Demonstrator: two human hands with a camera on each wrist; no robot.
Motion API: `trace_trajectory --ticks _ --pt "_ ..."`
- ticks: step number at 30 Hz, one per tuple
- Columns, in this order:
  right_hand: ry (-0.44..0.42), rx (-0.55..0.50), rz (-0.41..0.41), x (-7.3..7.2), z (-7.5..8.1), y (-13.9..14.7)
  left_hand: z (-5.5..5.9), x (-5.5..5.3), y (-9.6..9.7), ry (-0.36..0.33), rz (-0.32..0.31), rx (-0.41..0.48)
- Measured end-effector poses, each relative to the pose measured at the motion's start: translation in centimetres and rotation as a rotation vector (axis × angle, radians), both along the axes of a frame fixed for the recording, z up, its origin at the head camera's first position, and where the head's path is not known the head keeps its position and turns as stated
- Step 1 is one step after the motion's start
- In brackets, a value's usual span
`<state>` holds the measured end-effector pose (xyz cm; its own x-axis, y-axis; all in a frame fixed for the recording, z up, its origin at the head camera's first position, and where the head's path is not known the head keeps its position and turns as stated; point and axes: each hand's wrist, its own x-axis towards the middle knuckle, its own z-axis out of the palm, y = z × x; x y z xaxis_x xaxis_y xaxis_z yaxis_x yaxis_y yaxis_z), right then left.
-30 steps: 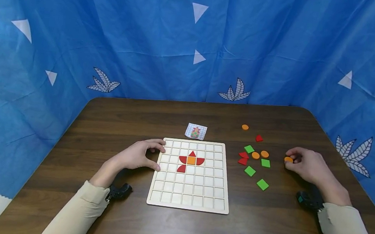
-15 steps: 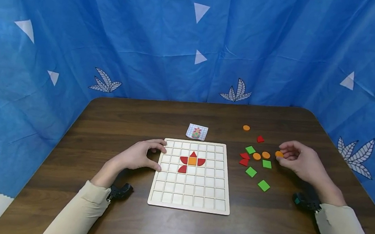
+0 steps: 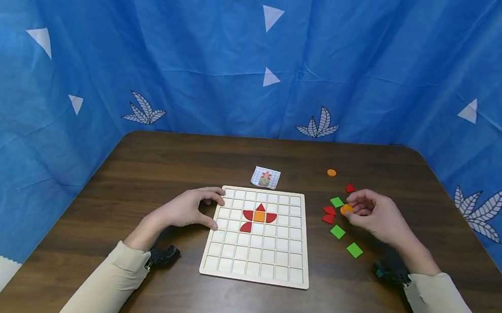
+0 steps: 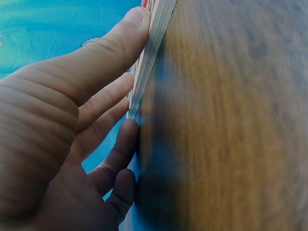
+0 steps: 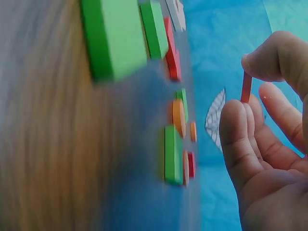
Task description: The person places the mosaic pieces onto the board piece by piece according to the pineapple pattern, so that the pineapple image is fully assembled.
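A cream grid board (image 3: 268, 257) lies on the table, bearing a red triangle (image 3: 261, 207), an orange square (image 3: 259, 216) and red quarter circles (image 3: 246, 227). At its left edge rests my left hand (image 3: 190, 207), fingers spread; in the left wrist view the thumb and fingertips touch the board's side (image 4: 153, 53). Right of the board, my right hand (image 3: 375, 214) pinches an orange disc (image 3: 346, 209) between thumb and fingertips. The right wrist view shows this disc (image 5: 246, 87) edge-on, held above the table. The hand hides some pieces beneath it.
Loose green squares (image 3: 354, 250) and red pieces (image 3: 328, 218) lie between board and right hand. Another orange disc (image 3: 331, 173) and a red piece (image 3: 350, 188) lie farther back. A printed pattern card (image 3: 265, 177) sits behind the board. A blue curtain (image 3: 226, 47) hangs behind the table.
My right hand has moved left with the orange disc, from the table's right side to over the loose pieces. The left hand has stayed at the board's edge.
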<state>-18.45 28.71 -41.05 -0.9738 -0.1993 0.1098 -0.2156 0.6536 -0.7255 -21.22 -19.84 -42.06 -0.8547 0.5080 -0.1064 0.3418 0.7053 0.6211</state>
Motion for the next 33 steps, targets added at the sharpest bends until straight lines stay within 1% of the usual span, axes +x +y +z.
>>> trace_trajectory --ticks 8,14,18,20,27,30,33 --pt "-0.065 -0.048 0.052 -0.2 0.7 -2.5 -0.1 0.0 0.1 -0.006 0.002 0.014" --pt "-0.081 -0.06 0.089 -0.6 0.7 -4.1 -0.3 -0.1 0.1 -0.001 -0.005 0.008" --pt "-0.078 -0.085 0.122 -0.8 0.7 -5.3 -0.3 -0.2 0.1 -0.001 0.004 -0.001" --pt "-0.074 -0.102 0.141 -0.9 0.7 -6.1 -0.3 -0.2 0.0 0.005 0.004 -0.004" --pt "-0.086 -0.148 0.214 -1.2 1.0 -9.4 -0.3 -0.2 -0.1 -0.009 0.019 -0.013" --pt "-0.096 -0.173 0.251 -1.2 1.0 -10.8 -0.3 -0.2 -0.1 -0.001 0.009 -0.007" --pt "-0.114 -0.191 0.27 -1.2 0.8 -12.1 -0.1 -0.2 0.0 -0.001 -0.001 0.005"
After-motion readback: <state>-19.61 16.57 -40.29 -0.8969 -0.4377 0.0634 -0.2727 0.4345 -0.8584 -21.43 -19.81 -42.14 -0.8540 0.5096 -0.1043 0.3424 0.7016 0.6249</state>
